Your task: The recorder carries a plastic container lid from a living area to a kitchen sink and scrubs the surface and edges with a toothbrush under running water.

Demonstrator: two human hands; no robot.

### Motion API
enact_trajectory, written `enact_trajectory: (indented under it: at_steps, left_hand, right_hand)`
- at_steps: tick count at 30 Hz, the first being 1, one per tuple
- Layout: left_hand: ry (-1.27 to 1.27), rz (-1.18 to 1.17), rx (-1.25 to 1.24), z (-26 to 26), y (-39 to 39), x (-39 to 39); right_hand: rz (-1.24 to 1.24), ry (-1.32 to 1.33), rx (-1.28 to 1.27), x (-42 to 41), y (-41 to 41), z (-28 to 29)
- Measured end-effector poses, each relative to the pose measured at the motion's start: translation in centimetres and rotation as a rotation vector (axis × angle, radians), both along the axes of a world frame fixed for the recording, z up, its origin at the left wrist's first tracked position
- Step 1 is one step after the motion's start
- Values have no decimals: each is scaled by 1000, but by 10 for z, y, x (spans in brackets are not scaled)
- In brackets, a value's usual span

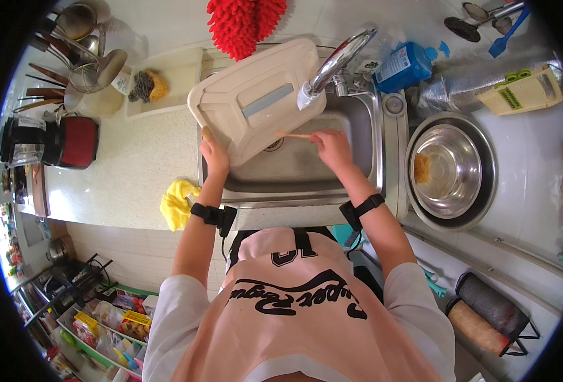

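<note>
My left hand (pixel 214 152) grips the lower left edge of a cream plastic lid (pixel 267 119), which is held tilted over the stainless steel sink (pixel 310 167). A grey-blue strip runs along the lid's middle. In my right hand (pixel 333 148) is a small brush (pixel 293 135) with a slim pinkish handle, its tip by the lid's right side; the bristles are too small to make out. Above the lid's right end arches a chrome faucet (pixel 331 62). No water stream can be made out from its spout.
A yellow cloth (pixel 178 203) lies at the counter's front edge. Left stand a tray (pixel 195 79) with scrubbers and a red-black appliance (pixel 78 142). Right of the sink are a blue soap bottle (pixel 403 67) and nested steel bowls (pixel 453 172). A red microfiber duster (pixel 245 24) hangs behind.
</note>
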State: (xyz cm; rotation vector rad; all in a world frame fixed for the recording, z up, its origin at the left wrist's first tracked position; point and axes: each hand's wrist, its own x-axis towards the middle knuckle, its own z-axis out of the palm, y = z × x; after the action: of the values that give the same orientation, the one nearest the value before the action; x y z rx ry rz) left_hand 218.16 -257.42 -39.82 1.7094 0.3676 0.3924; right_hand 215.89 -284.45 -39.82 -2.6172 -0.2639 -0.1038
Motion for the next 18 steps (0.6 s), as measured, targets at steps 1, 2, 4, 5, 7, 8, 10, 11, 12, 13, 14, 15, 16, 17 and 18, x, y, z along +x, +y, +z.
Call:
enact_trajectory:
  at_steps: [1,2,4,5,7,8,10,11,12,13,14,15,16,17,18]
  left_hand:
    - [2,6,-1,-3,3,1]
    - [55,-32,1,-7,7,2]
    - [111,-68,2,-5,9,3]
    - [111,-67,18,-4,9,3]
    - [114,-60,33,1,7,3]
    - [83,-41,61,2,6,4]
    - [52,-16,87,2,7,4]
    - [53,-21,73,2,7,5]
    - [55,-27,61,2,9,5]
    - [56,-23,60,-1,11,5]
    - [83,-48,77,-6,14,5]
    - [112,-76,93,-4,14,6]
    - [113,-76,92,-3,12,6]
    - [106,-71,113,-1,9,6]
    - [99,-65,133,1,7,6]
  right_hand:
    - [6,2,-1,-1,6,1]
    - [27,-9,35,-3,12,1]
    - [51,-17,71,-2,14,-1]
    - [35,1,116,1,10,-4]
    - [27,21,161,5,4,-3]
    - [-18,11,105,7,0,-2]
    - [-87,9,52,12,-10,0]
    - [-81,10,51,14,-13,-1]
    - [-101,20,37,15,-13,0]
    - [-121,31,23,16,-13,1]
    - [-117,32,22,16,-10,0]
    - [-52,24,48,15,-5,0]
    - [12,16,73,14,1,0]
    - [12,17,72,13,9,0]
    - [67,3,58,10,20,2]
